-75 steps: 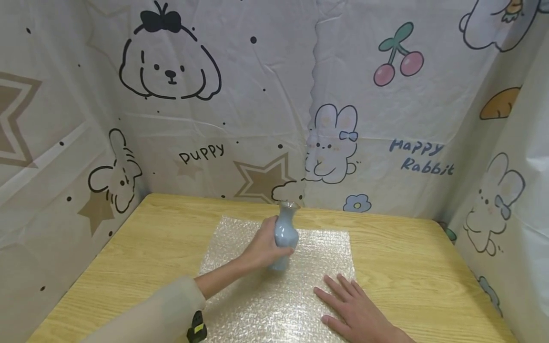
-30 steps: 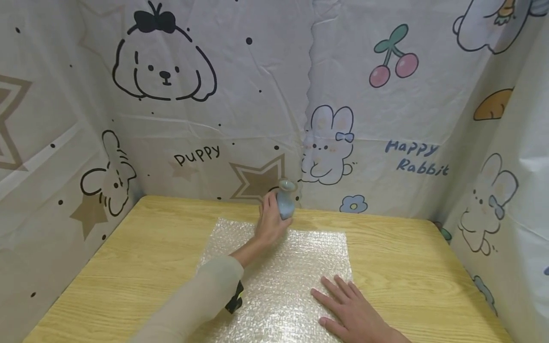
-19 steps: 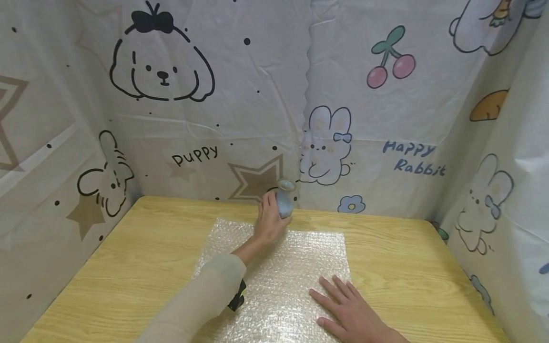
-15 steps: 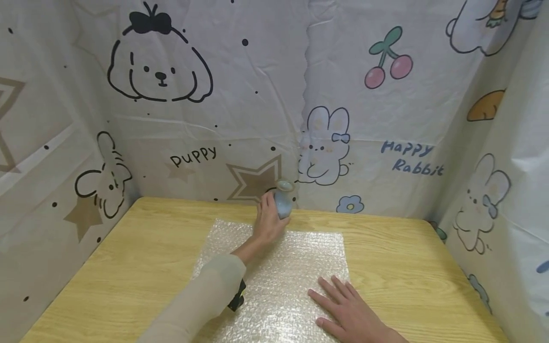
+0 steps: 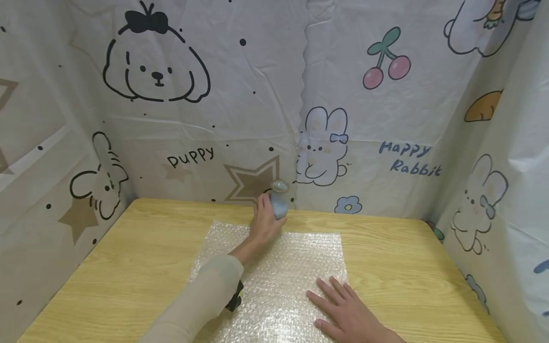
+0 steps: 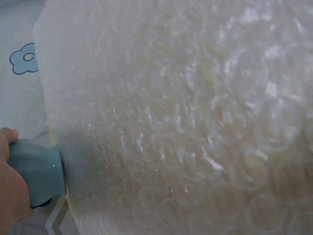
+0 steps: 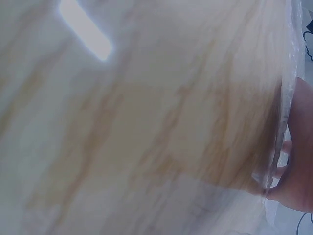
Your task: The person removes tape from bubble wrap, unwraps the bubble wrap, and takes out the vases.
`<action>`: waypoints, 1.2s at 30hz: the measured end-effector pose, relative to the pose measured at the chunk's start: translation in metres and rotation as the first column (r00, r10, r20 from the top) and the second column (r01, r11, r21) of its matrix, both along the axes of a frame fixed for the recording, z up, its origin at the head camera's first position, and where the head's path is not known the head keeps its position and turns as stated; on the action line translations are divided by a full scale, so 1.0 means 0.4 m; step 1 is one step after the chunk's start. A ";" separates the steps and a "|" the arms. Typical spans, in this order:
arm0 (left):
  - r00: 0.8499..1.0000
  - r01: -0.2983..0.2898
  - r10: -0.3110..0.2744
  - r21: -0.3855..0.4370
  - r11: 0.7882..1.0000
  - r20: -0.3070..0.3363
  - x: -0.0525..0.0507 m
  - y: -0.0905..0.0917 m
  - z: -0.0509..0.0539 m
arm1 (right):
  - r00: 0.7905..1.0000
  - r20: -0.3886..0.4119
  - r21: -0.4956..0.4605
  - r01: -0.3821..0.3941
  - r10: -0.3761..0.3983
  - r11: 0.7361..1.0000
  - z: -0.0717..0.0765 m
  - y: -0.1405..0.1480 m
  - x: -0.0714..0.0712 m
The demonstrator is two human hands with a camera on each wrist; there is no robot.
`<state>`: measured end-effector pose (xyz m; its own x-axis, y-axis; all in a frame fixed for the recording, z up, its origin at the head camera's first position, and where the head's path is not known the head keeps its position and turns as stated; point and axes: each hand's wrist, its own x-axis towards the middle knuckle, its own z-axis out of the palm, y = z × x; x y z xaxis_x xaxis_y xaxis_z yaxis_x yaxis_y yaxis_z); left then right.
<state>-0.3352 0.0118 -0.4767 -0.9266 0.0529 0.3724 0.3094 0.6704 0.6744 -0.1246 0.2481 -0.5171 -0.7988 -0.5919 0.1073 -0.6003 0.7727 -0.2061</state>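
In the head view, my left hand [image 5: 261,224] grips a pale blue vase [image 5: 279,206] with a flared rim at the far edge of the bubble wrap [image 5: 279,281]. The vase stands roughly upright; my hand hides its base there. The left wrist view shows the lower end of the vase [image 6: 41,171] close to the table surface, with my left hand [image 6: 12,191] around its body. My right hand [image 5: 351,309] lies with spread fingers on the bubble wrap's right edge. In the right wrist view, part of my right hand [image 7: 299,161] shows beside the sheet.
Under the sheet is a wood-grain table [image 5: 394,271]. A printed cloth [image 5: 240,119] hangs behind the table's back edge and along both sides. A black strap piece [image 5: 234,297] shows beneath my left sleeve [image 5: 206,295].
My left hand has carried the vase away from me, from over the bubble wrap to its far edge; lately it stays there. My right hand keeps its place. The head view shifts slightly.
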 end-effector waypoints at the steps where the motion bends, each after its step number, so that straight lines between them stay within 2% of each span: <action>1: 1.000 -0.001 0.001 0.000 1.000 0.002 -0.001 -0.001 -0.002 | 1.000 -0.003 0.001 -0.002 0.002 1.000 -0.001 0.000 0.000; 9: 1.000 0.006 -0.007 0.030 1.000 0.020 -0.007 -0.006 -0.010 | 1.000 -0.019 0.013 -0.003 0.003 1.000 -0.007 0.001 -0.001; 17: 0.996 0.026 -0.030 0.044 0.999 0.081 -0.002 -0.011 -0.009 | 0.998 -0.069 0.013 -0.008 0.009 1.000 -0.012 0.001 0.001; 26: 0.998 0.002 0.001 -0.041 0.999 0.055 -0.004 -0.014 -0.009 | 0.999 -0.040 0.012 0.005 -0.004 1.000 -0.013 0.002 0.002; 36: 0.998 0.000 0.001 -0.013 1.000 0.070 -0.004 -0.014 -0.011 | 0.996 -0.094 0.014 0.002 -0.001 1.000 -0.014 0.001 0.003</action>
<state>-0.3370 0.0063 -0.4809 -0.9505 0.0571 0.3055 0.2613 0.6791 0.6860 -0.1232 0.2485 -0.5229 -0.7864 -0.5929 0.1735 -0.6155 0.7759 -0.1384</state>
